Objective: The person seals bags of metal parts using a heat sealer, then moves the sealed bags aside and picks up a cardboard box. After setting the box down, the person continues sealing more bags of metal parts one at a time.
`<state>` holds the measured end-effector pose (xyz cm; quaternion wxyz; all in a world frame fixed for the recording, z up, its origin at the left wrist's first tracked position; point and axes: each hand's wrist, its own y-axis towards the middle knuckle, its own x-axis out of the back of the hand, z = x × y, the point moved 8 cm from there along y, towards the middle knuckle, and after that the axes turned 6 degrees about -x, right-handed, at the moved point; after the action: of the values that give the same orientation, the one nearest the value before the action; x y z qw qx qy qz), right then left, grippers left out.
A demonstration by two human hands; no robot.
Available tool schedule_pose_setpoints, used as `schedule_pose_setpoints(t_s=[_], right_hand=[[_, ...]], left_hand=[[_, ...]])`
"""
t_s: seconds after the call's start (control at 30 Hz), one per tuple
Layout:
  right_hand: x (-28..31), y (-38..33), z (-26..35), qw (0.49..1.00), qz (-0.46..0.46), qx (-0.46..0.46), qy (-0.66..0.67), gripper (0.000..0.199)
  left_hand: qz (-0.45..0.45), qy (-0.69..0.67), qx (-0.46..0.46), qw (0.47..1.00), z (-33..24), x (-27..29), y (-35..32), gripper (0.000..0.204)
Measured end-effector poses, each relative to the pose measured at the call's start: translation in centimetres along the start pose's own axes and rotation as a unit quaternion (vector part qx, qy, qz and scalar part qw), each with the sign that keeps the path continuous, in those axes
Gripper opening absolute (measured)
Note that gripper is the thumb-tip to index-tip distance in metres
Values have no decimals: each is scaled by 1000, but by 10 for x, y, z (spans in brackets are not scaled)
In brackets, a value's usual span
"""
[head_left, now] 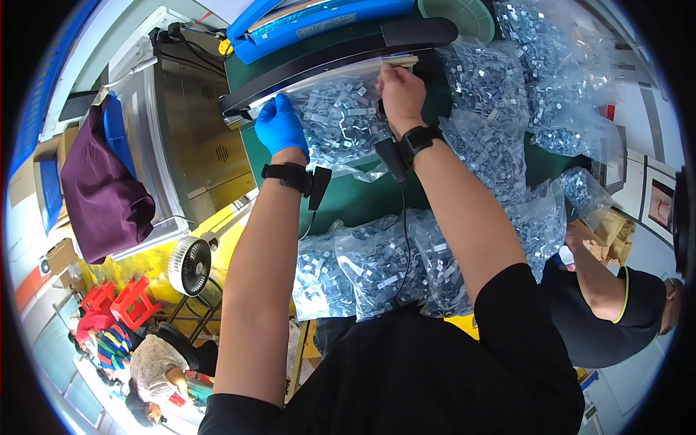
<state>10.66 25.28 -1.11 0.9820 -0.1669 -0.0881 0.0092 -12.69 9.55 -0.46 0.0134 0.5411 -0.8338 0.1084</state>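
A clear plastic bag [337, 123] full of small bent metal pieces lies before me, its mouth edge under the long black arm of a bag sealer [319, 64]. My left hand [281, 129], in a blue glove, is closed on the left end of that edge. Bare, my right hand [401, 94] pinches the edge's right end beside the sealer. The fingertips of both hands are partly hidden. Each wrist wears a black strap with a small black device, and a thin cable hangs from it.
Filled bags line the near edge [380, 272] of the green table [348, 199] and pile up on the right [486, 94]. Behind the sealer are a blue bin [319, 32] and a green basket [464, 16]. A fan [190, 265] stands left; a co-worker [602, 304] works at right.
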Motion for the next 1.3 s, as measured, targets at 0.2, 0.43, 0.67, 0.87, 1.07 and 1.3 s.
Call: schedule_pose_setpoints(t_s=[0.2,0.43,0.67,0.87,1.07,1.3], right_hand=[[23,11,6,998,0,48,-35,26],[39,-56,119,963,9,239,-121,23],[19,-65,202,714,-109,611,-323,16],[5,-30,146,728,-41,509,-457,20],[3,-25,140,730,-78,538,-414,16],[4,-17,134,738,-50,477,-474,17]], left_hand=[[23,-28,14,999,4,-12,-5,22],[29,-51,26,998,11,-2,2,21],[34,-56,30,997,12,-6,0,21],[22,-51,6,998,8,-5,-1,27],[47,-46,28,997,11,0,3,28],[168,-27,41,985,21,46,-31,29]])
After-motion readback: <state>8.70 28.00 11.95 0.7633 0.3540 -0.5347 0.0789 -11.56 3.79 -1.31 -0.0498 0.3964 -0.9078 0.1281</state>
